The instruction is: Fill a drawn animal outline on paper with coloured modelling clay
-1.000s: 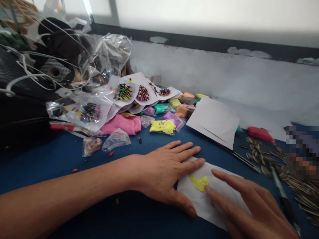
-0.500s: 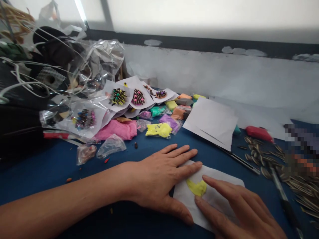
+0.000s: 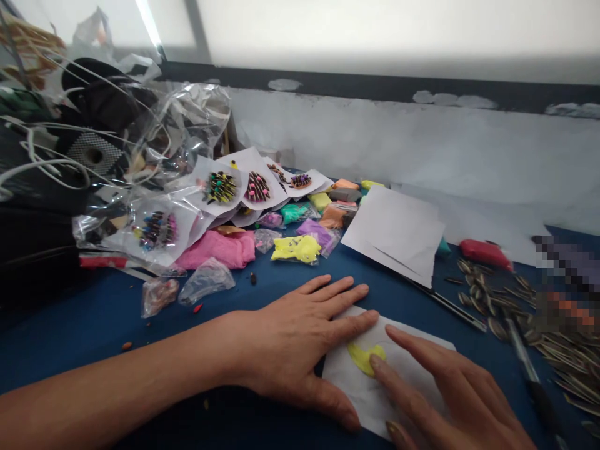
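Note:
My left hand (image 3: 304,344) lies flat with fingers spread, its index finger and thumb resting on the edge of a small white paper (image 3: 398,400). A flattened smear of yellow modelling clay (image 3: 360,357) is stuck on that paper, beside a faint drawn line. My right hand (image 3: 454,387) hovers low over the paper with fingers apart, one fingertip touching the right side of the clay. Neither hand grips anything.
Behind lie an opened pack of yellow clay (image 3: 296,248), pink clay (image 3: 218,249) and several paper pieces with seed-covered clay (image 3: 257,186). White sheets (image 3: 396,231), a pen (image 3: 529,369) and sunflower seeds (image 3: 482,290) sit to the right. Bags and cables (image 3: 51,165) crowd the left.
A right-hand fingertip has moved up from the paper just below the clay onto the clay's right part. My left hand stays in place on the paper.

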The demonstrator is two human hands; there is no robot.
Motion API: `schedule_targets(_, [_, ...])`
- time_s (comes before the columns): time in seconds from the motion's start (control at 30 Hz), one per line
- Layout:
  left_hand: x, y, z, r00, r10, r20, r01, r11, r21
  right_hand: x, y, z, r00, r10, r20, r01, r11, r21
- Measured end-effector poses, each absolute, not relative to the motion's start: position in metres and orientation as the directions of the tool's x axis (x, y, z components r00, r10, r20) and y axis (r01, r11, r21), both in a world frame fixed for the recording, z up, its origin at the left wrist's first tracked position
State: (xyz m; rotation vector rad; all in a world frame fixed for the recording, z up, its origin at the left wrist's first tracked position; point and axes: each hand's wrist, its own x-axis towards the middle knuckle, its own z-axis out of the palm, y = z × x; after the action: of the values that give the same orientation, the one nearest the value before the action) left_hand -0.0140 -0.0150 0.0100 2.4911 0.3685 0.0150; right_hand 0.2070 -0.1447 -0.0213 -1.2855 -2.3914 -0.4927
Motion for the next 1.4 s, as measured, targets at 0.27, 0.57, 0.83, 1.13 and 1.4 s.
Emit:
schedule_targets(0.27, [-0.013,-0.015,0.011,0.961,0.265,-0.084,0.265,-0.785,0.560,0.212,-0.142,-0.019,-0.569,0.706,0.422,0.820,0.523,0.232])
schedule_targets(0.57, [-0.014,-0.016,0.010,0.957,0.278,-0.085,0.277,-0.783,0.557,0.207,-0.142,-0.018,-0.532,0.716,0.452,0.842,0.501,0.198])
schedule_targets(0.83, [-0.014,-0.016,0.009,0.965,0.254,-0.062,0.248,-0.815,0.523,0.204,-0.139,-0.014,-0.568,0.694,0.443,0.818,0.537,0.206])
schedule_targets(1.13, [-0.015,-0.016,0.010,0.953,0.299,-0.051,0.284,-0.821,0.496,0.197,-0.143,-0.005,-0.507,0.719,0.476,0.857,0.477,0.194])
schedule_targets(1.4, [-0.017,-0.018,0.008,0.957,0.288,-0.017,0.261,-0.838,0.478,0.174,-0.138,-0.006,-0.550,0.728,0.408,0.834,0.497,0.239])
